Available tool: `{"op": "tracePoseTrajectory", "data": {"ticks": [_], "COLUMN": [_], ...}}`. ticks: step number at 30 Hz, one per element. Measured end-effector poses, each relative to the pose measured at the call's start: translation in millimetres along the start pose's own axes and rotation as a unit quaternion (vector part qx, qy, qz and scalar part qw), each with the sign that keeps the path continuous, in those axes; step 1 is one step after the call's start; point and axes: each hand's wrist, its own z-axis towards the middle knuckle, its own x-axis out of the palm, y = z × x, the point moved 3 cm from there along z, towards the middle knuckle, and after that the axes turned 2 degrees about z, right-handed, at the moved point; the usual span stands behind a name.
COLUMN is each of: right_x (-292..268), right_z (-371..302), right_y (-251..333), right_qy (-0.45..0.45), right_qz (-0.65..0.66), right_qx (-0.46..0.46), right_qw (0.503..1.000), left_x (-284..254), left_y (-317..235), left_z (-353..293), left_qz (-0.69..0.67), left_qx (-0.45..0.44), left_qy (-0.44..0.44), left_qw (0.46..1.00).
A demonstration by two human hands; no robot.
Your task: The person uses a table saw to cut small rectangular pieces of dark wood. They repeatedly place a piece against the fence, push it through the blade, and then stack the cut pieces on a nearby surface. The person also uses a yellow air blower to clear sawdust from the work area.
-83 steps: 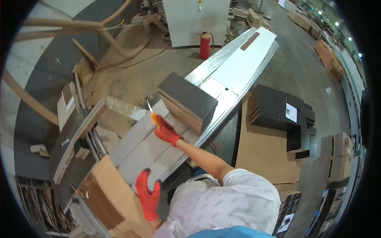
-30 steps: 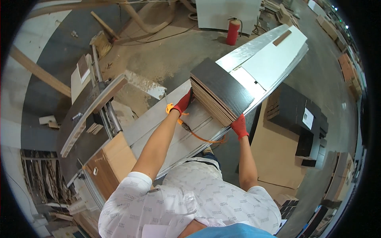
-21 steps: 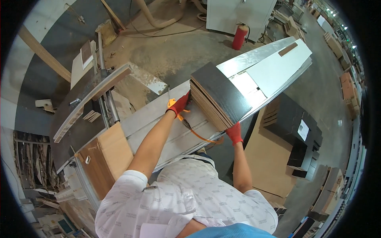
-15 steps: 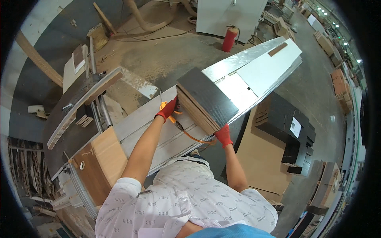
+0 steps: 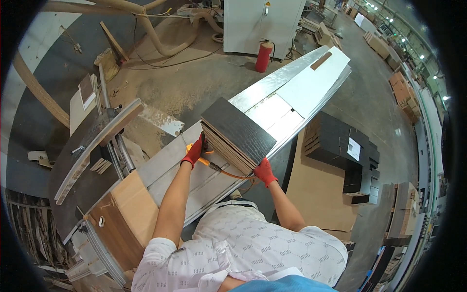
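A stack of dark wood-grain boards (image 5: 239, 127) with brown layered edges lies aslant across a long metal-topped machine table. My left hand (image 5: 194, 150), in a red glove, is closed against the stack's left end; its fingertips are partly hidden. At the near right corner, my right hand (image 5: 265, 173), also red-gloved, grips the stack from the side, fingers partly out of sight. An orange air blow gun (image 5: 209, 165) shows right beside and beneath my left hand. Its thin orange hose (image 5: 232, 174) runs along the near side of the stack toward my right hand.
The metal table (image 5: 306, 90) stretches to the far right, carrying a small brown strip (image 5: 321, 61). A curved fence (image 5: 99, 148) stands at the left. Dark board stacks (image 5: 335, 141) rest on cardboard (image 5: 316, 194) to my right. Farther off stand a red fire extinguisher (image 5: 263, 56) and a grey cabinet (image 5: 260, 24).
The whole view has shifted, so most things appear farther left and somewhat lower. Both hands stay at the board stack, which shows little clear movement on the table.
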Motion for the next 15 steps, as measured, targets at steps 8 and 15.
{"op": "tracePoseTrajectory", "data": {"ticks": [8,15], "right_x": [-111.3,-113.4], "right_z": [13.6,-1.4], "right_y": [20.4,272.6], "right_qy": [-0.204,-0.21], "right_qz": [0.012,-0.18], "right_qx": [-0.001,-0.282], "right_qw": [0.979,0.919], "left_x": [-6.6,-74.7], "left_y": [36.4,129.0], "left_z": [-103.5,-275.1], "left_qz": [0.147,0.182], "left_qx": [0.235,0.178], "left_qy": [-0.087,-0.296], "left_qw": [0.957,0.92]}}
